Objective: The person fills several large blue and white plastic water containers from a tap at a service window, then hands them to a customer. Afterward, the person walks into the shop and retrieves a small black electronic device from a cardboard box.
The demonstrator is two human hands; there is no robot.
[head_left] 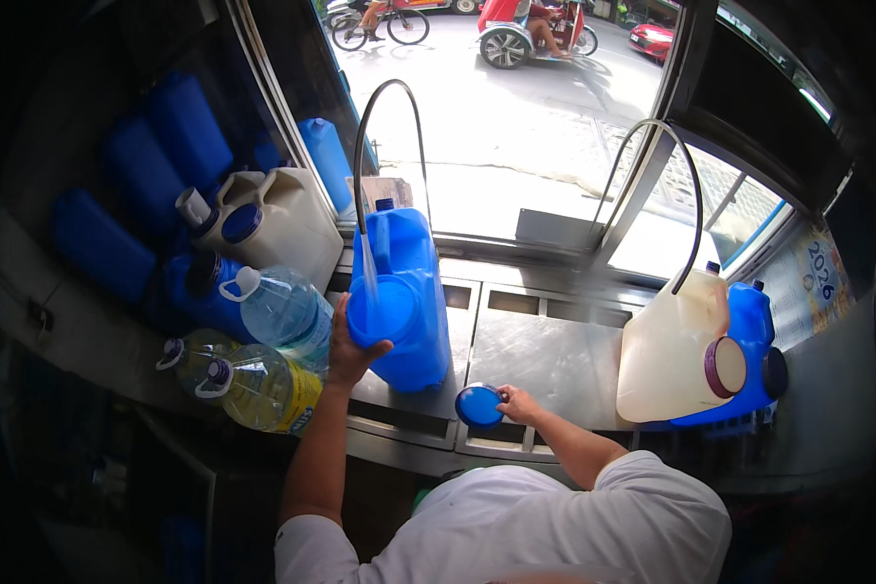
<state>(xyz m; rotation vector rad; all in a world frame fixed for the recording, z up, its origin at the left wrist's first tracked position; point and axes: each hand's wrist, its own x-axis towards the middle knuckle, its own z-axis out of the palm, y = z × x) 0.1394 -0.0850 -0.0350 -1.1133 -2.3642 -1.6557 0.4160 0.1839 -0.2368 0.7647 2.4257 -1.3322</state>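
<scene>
A blue plastic water jug (428, 292) stands on the metal counter in front of me. My left hand (352, 348) is closed around the near side of its wide round mouth, thumb across the lower rim. From the end of a thin dark hose (357, 175) arching above, a pale stream of water (369, 271) runs down into the mouth. In my right hand (519, 404), to the right of the jug, I pinch a round blue cap (481, 405) by its edge, just over the counter's front edge.
Clear bottles (287, 311) and cream jugs (292, 209) crowd the left side. On the right stand a cream jug (667, 341) with a maroon cap, under a second hose (696, 195), and a blue jug (749, 331). Beyond the metal counter (535, 355), a window opening faces a street.
</scene>
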